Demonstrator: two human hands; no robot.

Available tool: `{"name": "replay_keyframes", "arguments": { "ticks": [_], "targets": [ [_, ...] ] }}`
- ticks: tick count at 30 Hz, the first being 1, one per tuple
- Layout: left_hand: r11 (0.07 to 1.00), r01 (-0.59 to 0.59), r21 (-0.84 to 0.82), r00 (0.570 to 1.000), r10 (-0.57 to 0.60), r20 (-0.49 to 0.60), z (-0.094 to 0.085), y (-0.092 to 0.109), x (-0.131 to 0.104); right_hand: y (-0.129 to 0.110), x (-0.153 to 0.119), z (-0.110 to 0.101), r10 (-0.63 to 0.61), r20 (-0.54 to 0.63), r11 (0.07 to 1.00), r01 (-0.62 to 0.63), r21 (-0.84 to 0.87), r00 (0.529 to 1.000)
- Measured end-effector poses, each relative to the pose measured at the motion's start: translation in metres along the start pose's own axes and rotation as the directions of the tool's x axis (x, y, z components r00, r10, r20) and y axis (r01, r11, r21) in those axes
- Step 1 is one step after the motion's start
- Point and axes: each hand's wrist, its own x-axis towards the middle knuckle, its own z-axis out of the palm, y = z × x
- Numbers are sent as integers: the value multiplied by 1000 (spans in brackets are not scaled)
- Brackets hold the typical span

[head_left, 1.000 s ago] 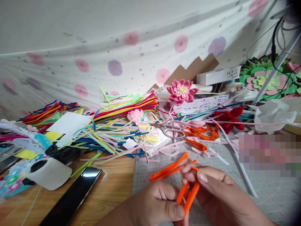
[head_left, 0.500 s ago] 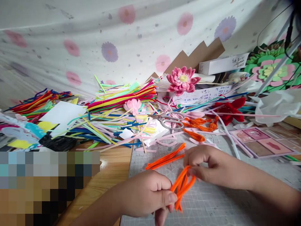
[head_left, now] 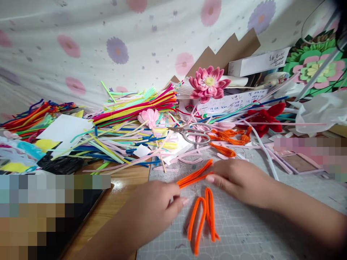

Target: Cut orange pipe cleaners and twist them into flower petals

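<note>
Orange fuzzy strips: a small group, lying slantwise on the grey cutting mat, between the two hands. We note their right ends fanning slightly apart, their left ends meeting at the fingers of the left hand. That hand is loosely curled, thumb parted from the forefinger; we cannot tell whether the fingers grip the strips or only touch them. The right hand is bent over the other end, thumb and fingers close together at the tip of the lower strip; whether it pinches the strip we cannot tell.

Just below, on the mat, we record two folded orange pieces: a wider upside-down U and, beside it on the right, a narrower bend. No hand is on either.

Beyond the hands we find orange looped bundles near the scissors, whose handles point right. Left of these, a pale pink flower on a thin stick lies over loose pastel strips; behind it, a thick multicoloured bundle. A larger pink flower sits above a handwritten sheet, a red flower to its right. Bare wood table shows left of the mat. At the back hangs a white flower-printed sheet.
</note>
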Motion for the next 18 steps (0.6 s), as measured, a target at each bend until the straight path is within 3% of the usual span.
{"name": "replay_keyframes", "arguments": {
  "ticks": [3, 7, 11, 18],
  "targets": [
    [999, 14, 36, 997, -12, -72, -1, -5, 8, 10, 6, 2, -5, -79, 1000, 3, -19, 997],
    [998, -37, 43, 996, 40, -82, 10, -10, 15, 11, 10, 14, -54, -24, 986, 49, -159, 998],
    [996, -51, 68, 992, 58, -113, 17, -10, 17, 5, 10, 22, -47, -46, 959, 32, -282, 998],
    [999, -31, -16, 984, 28, -177, 7, -8, 16, 4, 5, 16, -43, -164, 930, -21, -367, 986]
  ]
}}
